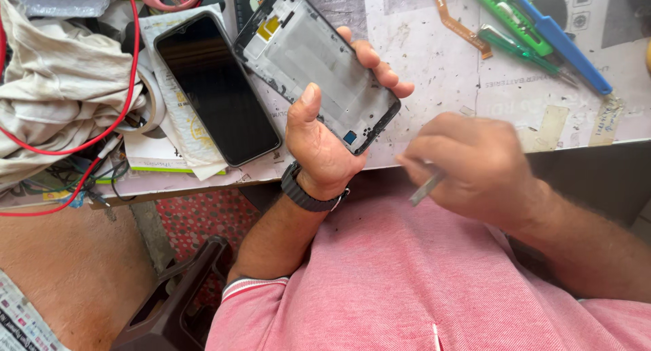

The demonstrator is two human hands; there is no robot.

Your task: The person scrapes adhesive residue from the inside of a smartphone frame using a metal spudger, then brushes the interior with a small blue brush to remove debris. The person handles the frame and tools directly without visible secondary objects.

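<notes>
Black phone frame (319, 66) gripped in left hand (325, 130) above worktop (434, 59) edge, long axis running up-left, right hand (475, 164) just right of its lower end, pinching a thin metal tool (426, 187).

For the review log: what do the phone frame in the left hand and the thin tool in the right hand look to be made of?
Phone frame in the left hand: probably a matte grey metal plate in a black plastic rim, judging by its flat, dull sheen and dark moulded edge. Thin tool in the right hand: likely bare metal, silvery and slim, though motion blur leaves that uncertain.
</notes>
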